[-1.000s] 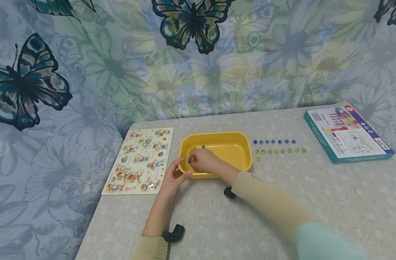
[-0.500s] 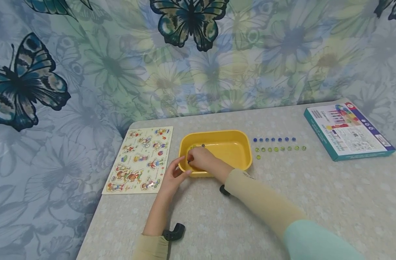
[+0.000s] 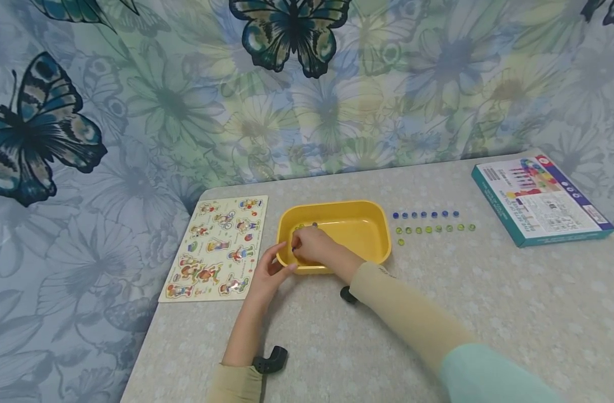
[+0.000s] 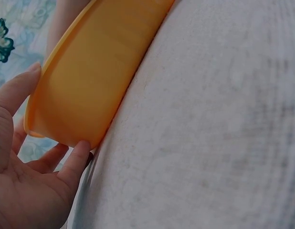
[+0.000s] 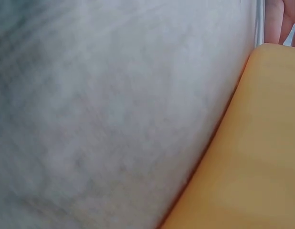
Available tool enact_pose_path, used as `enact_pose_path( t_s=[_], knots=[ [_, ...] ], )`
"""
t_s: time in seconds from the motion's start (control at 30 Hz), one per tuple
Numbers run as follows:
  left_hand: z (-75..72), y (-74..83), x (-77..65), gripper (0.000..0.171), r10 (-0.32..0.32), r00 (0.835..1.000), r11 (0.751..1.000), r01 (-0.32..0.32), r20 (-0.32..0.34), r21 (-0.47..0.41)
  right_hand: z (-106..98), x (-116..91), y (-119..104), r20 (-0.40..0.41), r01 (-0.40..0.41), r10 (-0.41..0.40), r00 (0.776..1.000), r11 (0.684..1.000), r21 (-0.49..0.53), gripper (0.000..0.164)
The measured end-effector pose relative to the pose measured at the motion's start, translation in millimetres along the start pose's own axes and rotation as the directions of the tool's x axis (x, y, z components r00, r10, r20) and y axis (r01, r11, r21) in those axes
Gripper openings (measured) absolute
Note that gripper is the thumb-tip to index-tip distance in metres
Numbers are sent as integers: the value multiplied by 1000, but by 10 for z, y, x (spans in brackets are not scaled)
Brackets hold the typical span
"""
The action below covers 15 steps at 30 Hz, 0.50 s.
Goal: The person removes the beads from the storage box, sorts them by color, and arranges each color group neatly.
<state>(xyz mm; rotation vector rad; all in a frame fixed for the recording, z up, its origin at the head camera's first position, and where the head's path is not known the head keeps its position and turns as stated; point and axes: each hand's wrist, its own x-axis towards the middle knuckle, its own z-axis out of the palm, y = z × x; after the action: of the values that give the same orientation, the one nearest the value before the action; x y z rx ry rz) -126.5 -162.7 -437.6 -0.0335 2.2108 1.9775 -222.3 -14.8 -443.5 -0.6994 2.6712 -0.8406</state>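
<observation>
Picking seems the step: the right hand (image 3: 313,247) bunches its fingers narrowly at a small dark bead (image 3: 294,249), left end of the rectangular yellow plastic tray (image 3: 364,232) — gripped or not, I can't tell. Next wants a neat pinch. The left hand (image 3: 266,276) grips the corner; the tray opens upward, lengthwise left to right.

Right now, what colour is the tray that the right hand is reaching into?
The tray is plain yellow; the head view shows it best.
</observation>
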Motion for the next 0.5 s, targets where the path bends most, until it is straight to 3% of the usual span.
enact_pose_path(
  t_s=[0.27,0.5],
  knots=[
    [7,12,-15,62,8,1000,1000,-8,-1,-8,0,-26,-11,36,-9,6,999,996,88,9],
    [12,8,-13,61,-4,1000,1000,4,-9,3,-18,-55,-6,-26,59,-56,998,991,116,10]
  ],
)
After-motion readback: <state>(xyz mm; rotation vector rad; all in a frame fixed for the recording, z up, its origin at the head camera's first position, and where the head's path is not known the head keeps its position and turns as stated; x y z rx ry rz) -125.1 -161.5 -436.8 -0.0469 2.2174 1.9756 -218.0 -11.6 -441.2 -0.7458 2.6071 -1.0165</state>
